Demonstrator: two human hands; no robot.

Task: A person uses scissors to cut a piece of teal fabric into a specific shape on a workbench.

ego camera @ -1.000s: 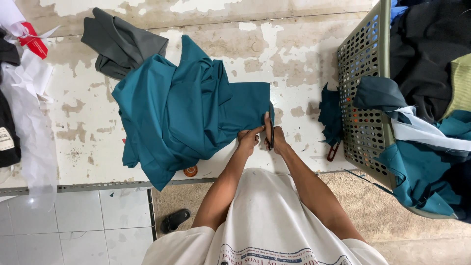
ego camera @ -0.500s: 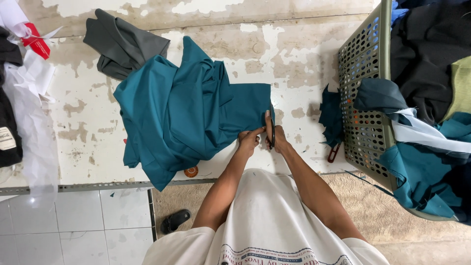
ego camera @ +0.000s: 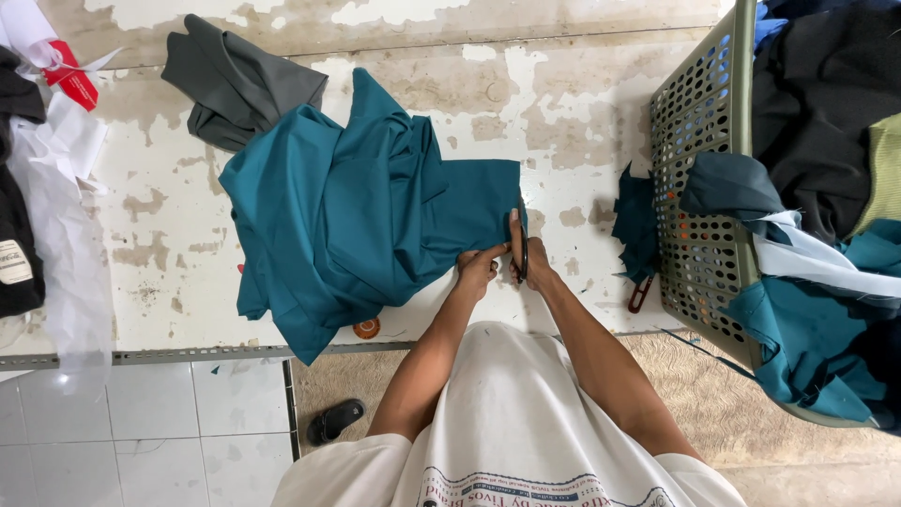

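we are at the worn white table [ego camera: 582, 122] with the teal cloth [ego camera: 347, 216] spread and bunched in front of us. compared with the two earlier views, almost nothing has shifted: the cloth lies in the same folds, our hands sit at the same right-hand edge of it, and the scissors [ego camera: 522, 239] point away from us along that edge as before. we read this as slow, careful work at one spot on the edge, not a long run through the fabric.

our right hand [ego camera: 533, 268] is closed around the handles of the scissors, blades upright along the cloth's edge; whether the blades are apart or together we cannot tell, they are too thin here. our left hand [ego camera: 479, 268] pinches the near corner of the teal cloth, fingers narrow and pressed to the fabric just beside the blades.

a grey garment [ego camera: 235, 84] lies partly under the cloth's far left corner. a small orange round thing [ego camera: 367, 329] sits at the near edge of the table, just beside the cloth. to the right a green perforated basket [ego camera: 699, 188] holds dark and teal fabric, with a teal scrap [ego camera: 636, 225] against its wall and a red-handled tool [ego camera: 640, 294] lying near it. white strips [ego camera: 70, 197] lie at the far left.
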